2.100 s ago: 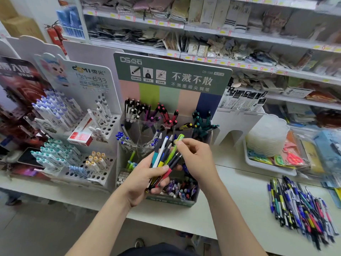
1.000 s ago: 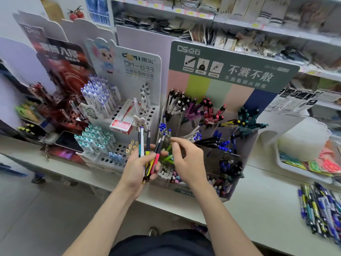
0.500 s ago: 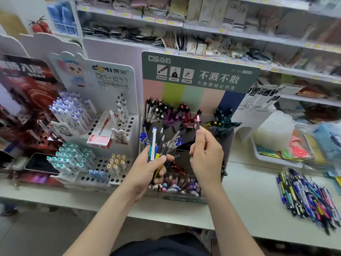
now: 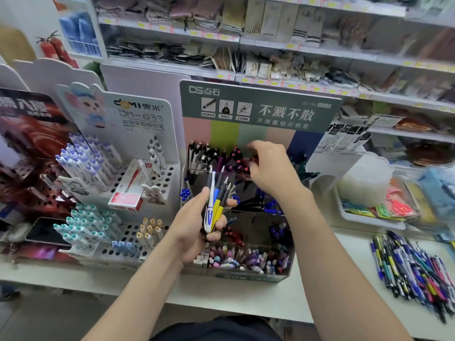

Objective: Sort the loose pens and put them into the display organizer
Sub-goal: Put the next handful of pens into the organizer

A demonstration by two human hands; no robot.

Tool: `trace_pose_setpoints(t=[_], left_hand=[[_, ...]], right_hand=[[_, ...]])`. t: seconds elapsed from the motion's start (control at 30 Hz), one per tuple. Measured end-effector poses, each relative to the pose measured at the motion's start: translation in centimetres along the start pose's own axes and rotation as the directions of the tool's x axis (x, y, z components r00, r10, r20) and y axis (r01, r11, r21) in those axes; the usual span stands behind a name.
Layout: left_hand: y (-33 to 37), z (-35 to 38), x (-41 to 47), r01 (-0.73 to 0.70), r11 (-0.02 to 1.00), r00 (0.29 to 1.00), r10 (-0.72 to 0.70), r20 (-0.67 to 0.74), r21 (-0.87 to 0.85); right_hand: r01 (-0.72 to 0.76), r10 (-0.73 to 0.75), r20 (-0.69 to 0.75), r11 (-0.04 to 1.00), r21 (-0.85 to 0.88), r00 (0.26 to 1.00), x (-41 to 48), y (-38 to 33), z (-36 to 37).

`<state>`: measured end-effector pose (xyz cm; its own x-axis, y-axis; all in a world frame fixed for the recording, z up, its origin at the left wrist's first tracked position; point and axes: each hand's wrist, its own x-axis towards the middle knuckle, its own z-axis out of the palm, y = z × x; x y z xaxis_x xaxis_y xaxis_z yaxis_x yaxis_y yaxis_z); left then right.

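The display organizer (image 4: 246, 277) is a clear tiered box under a green sign, with pens grouped by colour in its compartments. In front of it my left hand (image 4: 194, 227) grips a bunch of pens (image 4: 216, 203), tips up: white, blue-yellow and dark ones. My right hand (image 4: 270, 168) reaches over the back row, fingers curled down, pinching a dark red pen (image 4: 254, 158) among the red pens there; the pen is mostly hidden and blurred. A pile of loose pens (image 4: 416, 274) lies on the counter at the right.
A white peg display (image 4: 160, 175) with blue, teal and yellow pens and a red box (image 4: 128, 193) stands left of the organizer. A phone (image 4: 44, 232) lies at far left. A white tray (image 4: 369, 219) sits at back right. Stocked shelves run behind.
My right hand drew a pen from the bunch, then moved up and back to the organizer's back row with it. The left hand's bunch has grown smaller.
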<state>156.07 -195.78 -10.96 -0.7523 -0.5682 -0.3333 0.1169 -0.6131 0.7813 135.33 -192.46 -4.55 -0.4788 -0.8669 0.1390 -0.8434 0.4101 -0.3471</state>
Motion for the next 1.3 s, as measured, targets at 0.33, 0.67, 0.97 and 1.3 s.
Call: trace_pose_setpoints(t=[0.33, 0.67, 0.97, 1.3], left_hand=[[0.5, 0.8, 0.3, -0.122, 0.981, 0.992, 0.125, -0.015, 0.153], [-1.2, 2.5, 1.0, -0.186, 0.872, 0.975, 0.221, -0.025, 0.453], [-2.3, 4.9, 1.5, -0.198, 0.853, 0.969, 0.244, -0.032, 0.484], [-1.8, 4.9, 2.3, -0.104, 0.933, 0.989, 0.134, -0.063, 0.343]], right_hand=[[0.119, 0.161, -0.629, 0.918, 0.378, 0.76, -6.9, -1.4, 3.8], [-0.252, 0.319, 0.09, 0.515, 0.819, 0.944, -11.0, -2.9, 4.6], [-0.141, 0.315, -0.285, 0.856, 0.497, 0.905, -8.9, 1.2, 0.6], [-0.147, 0.204, 0.173, 0.945, -0.292, 0.964, -1.4, 1.8, -6.9]])
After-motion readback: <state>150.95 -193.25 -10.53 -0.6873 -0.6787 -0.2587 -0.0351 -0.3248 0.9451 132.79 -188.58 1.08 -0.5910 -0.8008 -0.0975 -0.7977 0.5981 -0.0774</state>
